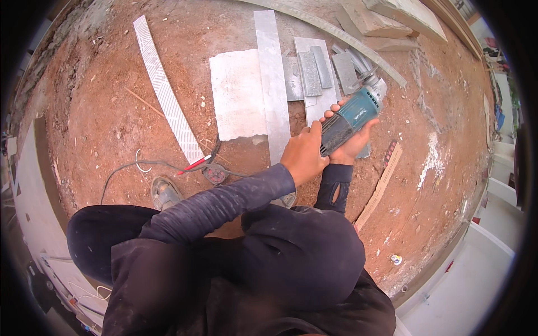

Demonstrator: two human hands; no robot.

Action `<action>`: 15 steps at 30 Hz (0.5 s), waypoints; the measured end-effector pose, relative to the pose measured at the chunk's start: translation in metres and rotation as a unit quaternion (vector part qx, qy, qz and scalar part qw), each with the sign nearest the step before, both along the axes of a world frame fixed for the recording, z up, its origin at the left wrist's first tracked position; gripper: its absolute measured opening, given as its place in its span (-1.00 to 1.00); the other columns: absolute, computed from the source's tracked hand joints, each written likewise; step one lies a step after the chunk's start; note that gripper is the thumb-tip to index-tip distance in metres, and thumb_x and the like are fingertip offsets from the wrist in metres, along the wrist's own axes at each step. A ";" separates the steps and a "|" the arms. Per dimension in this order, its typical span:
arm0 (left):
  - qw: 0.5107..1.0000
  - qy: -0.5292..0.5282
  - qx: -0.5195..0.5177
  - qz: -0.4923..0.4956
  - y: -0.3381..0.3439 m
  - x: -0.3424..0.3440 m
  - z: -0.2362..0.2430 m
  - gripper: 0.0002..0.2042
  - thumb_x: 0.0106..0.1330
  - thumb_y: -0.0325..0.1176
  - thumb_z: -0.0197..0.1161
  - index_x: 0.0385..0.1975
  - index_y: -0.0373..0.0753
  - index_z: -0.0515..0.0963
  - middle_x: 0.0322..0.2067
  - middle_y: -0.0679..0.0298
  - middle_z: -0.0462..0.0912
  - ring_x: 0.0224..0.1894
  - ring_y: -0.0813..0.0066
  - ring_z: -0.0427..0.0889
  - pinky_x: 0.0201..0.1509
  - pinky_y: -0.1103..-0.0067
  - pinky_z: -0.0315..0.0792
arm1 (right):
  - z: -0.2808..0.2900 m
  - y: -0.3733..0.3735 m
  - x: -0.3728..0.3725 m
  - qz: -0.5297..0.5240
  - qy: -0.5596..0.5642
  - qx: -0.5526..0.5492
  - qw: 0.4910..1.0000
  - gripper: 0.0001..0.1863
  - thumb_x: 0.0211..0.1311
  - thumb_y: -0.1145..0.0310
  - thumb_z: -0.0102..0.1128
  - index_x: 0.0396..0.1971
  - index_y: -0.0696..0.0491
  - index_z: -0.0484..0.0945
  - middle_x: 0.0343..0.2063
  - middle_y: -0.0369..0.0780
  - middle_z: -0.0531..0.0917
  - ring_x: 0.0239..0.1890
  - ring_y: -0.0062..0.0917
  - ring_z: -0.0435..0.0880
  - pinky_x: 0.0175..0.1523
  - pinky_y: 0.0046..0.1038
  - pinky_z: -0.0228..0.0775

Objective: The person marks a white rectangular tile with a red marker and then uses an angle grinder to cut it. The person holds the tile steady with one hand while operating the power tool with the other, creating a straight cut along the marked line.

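I hold a teal and black angle grinder (358, 112) diagonally above the cut pieces on the ground, its guarded head toward the upper right. My left hand (302, 154) is closed on the rear of the grinder's black body. My right hand (356, 140) cradles the tool from beneath, fingers curled round its far side. Under and beyond it lie a long pale grey strip (265, 33), a white square slab (235, 89) and several small grey tile pieces (310, 73). A dark cable (134, 163) runs on the dirt near my boot (165, 193).
A white patterned strip (157, 73) lies at the left, a wooden batten (378, 190) at the right, with a red tool (193, 165) near the cable. A curved strip (308, 19) and pale boards (398, 17) lie at the back. Pale panels (482, 269) line the right side.
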State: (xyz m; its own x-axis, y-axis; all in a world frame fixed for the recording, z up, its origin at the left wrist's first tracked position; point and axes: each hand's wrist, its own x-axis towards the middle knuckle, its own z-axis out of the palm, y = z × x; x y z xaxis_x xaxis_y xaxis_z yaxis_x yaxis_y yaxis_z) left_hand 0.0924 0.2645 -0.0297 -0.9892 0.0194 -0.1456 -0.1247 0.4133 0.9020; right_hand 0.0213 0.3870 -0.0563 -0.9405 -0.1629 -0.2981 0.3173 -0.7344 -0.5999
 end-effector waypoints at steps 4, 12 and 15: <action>1.000 -0.008 0.005 -0.009 -0.002 -0.003 -0.004 -0.42 -0.04 -0.43 0.42 -0.03 -0.45 0.28 -0.29 -0.20 0.55 -0.25 -0.21 0.64 -0.18 0.18 0.56 | 0.003 -0.005 0.000 -0.019 -0.016 -0.003 1.000 0.00 0.09 -0.61 -0.15 -0.04 0.17 0.41 -0.27 -0.12 0.56 -0.26 -0.30 0.57 -0.13 -0.22 0.48; 0.999 -0.036 0.015 -0.007 0.000 0.004 0.003 -0.48 0.02 -0.36 0.39 -0.06 -0.36 0.30 -0.23 -0.16 0.60 -0.17 -0.20 0.63 -0.11 0.13 0.51 | -0.008 0.009 -0.008 0.035 0.011 0.000 0.999 0.05 0.00 -0.69 -0.22 -0.13 0.16 0.43 -0.33 -0.11 0.56 -0.31 -0.27 0.56 -0.17 -0.23 0.46; 0.997 -0.047 0.057 -0.016 -0.003 0.003 0.004 -0.50 0.01 -0.36 0.40 -0.11 -0.36 0.30 -0.22 -0.18 0.58 -0.13 -0.22 0.61 -0.11 0.13 0.50 | 0.003 0.005 -0.006 0.028 -0.002 0.050 0.998 0.05 0.00 -0.70 -0.26 -0.12 0.13 0.44 -0.33 -0.12 0.57 -0.34 -0.28 0.55 -0.18 -0.22 0.45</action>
State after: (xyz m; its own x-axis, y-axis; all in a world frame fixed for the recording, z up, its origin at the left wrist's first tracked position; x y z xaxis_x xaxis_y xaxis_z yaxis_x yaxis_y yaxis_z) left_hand 0.0958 0.2615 -0.0254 -0.9700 0.0715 -0.2323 -0.1991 0.3142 0.9282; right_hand 0.0153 0.3923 -0.0537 -0.9297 -0.1852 -0.3183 0.3586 -0.6524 -0.6677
